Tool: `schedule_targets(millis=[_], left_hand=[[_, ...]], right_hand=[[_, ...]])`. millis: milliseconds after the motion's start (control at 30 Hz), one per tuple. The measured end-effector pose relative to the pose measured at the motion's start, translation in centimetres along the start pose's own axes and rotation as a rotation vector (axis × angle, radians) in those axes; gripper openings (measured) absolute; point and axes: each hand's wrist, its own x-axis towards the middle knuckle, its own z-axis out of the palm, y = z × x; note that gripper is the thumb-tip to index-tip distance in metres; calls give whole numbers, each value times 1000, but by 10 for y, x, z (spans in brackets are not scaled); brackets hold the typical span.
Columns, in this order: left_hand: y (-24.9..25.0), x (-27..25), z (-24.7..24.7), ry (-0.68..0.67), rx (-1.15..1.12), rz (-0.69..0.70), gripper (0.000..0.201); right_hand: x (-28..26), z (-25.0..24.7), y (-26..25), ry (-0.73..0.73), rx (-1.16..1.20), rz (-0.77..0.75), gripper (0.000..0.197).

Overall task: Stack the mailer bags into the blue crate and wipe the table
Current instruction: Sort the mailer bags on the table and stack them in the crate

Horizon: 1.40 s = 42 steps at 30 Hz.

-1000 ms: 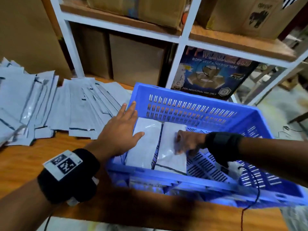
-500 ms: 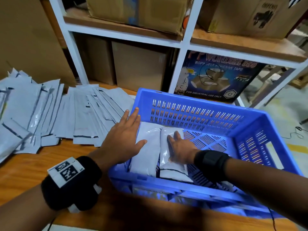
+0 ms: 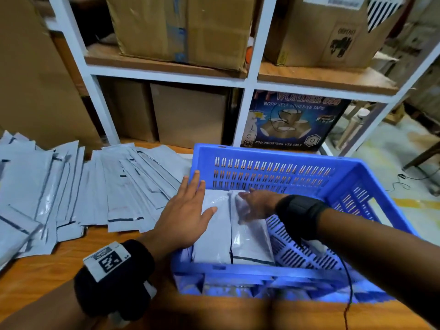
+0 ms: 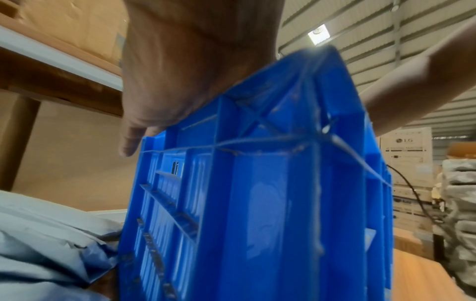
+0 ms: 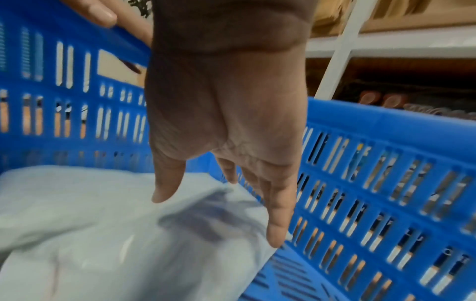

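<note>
Mailer bags [image 3: 234, 236] filling crate's [image 3: 273, 154] left side, hands flat, apparently pressing.

A packing warehouse: cardboard boxes [image 3: 185, 27] fill white shelves [image 3: 252, 79] at 12 o'clock, a box of adhesive tape [image 3: 290, 125] below, corrugated metal roof [image 4: 360, 40] overhead.
</note>
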Motion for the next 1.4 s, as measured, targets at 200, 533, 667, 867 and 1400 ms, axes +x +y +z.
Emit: schedule_targets(millis=[200,533,667,867,1400], left_hand=[[-4,7,-28,-293,-103,34,80],[10,-42,-84,303,-205,206,87],[24,-98,-84,509,-216,159,78],[24,-183,-60,640,-131,71,69],[-141,-323,22,683,-275,-367,66]], right_hand=[[-39,-57,-9,178,49,8,91],[-160,-83,-31,576,277,-119,87],[-191,-43,-47,785,465,-225,82],[-218,19,-89,1066,780,-416,79],[-174,83,-307,779,708,-640,75]])
